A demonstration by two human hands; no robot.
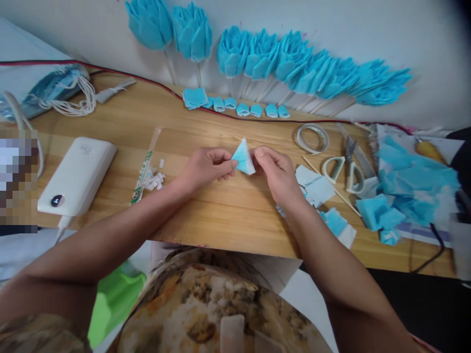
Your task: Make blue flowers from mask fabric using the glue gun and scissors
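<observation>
Between my hands, above the middle of the table, is a small folded piece of blue and white fabric (242, 158), roughly a triangle with its point upward. My left hand (209, 168) pinches its left side between thumb and forefinger. At the piece's right edge, my right hand (274, 169) has its fingers curled together and seems to grip the white edge; the fingertips are partly hidden. Blue and white fabric scraps (316, 186) lie close to my right wrist. White paper bits (154, 180) sit left of my left hand, beside a clear strip with green print (142, 179).
Blue fabric flowers (263, 51) on sticks lean along the wall. Before them are stacked blue squares (195, 97) and small rolled pieces (243, 109). A tape roll (312, 138), scissors (348, 164) and a blue fabric pile (415, 176) lie right; a white power bank (79, 174) lies left.
</observation>
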